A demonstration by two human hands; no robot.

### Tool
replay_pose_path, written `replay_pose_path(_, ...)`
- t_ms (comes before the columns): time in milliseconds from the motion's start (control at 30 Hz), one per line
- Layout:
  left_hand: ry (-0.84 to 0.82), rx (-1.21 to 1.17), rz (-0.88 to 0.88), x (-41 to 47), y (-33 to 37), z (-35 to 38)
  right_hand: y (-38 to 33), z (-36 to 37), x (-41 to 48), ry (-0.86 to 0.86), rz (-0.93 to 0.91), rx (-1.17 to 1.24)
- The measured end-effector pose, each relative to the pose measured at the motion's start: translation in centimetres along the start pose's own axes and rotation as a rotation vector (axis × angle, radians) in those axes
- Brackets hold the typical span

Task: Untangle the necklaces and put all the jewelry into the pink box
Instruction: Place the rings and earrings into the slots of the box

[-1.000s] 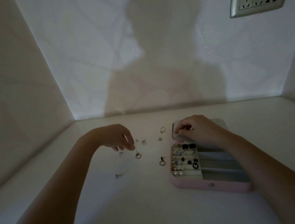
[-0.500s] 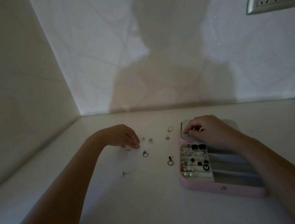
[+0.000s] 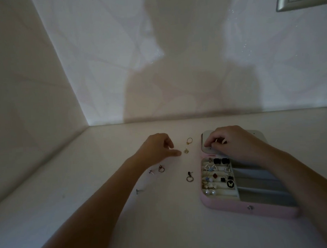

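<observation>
Left hand (image 3: 158, 148), half-open and empty-looking, reaches for the gold earring (image 3: 186, 151) mid-frame, while right hand (image 3: 232, 141) curls on the pink box (image 3: 237, 207) lid (image 3: 258, 136), probably steadying it, grip unclear.

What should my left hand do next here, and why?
Probably pinch the small gold piece with the left hand and carry it to the pink box: it lies loose on the table just past those fingertips, and the box is open.
</observation>
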State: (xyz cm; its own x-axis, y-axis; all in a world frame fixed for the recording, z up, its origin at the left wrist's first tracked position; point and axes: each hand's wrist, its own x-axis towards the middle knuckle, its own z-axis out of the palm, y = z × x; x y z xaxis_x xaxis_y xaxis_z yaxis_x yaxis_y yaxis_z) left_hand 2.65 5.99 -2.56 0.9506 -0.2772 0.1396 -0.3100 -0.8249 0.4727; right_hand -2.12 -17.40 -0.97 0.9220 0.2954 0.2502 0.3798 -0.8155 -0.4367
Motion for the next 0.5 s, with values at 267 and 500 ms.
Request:
replay_pose_path(267,0.027,0.006,0.139,0.4,2.2,2.5,-0.1,0.0,0.0,0.002,0.004,0.026)
replay_pose_path(500,0.035,-0.230,0.047,0.1,2.2,1.4,-0.1,0.0,-0.2,-0.004,0.004,0.043)
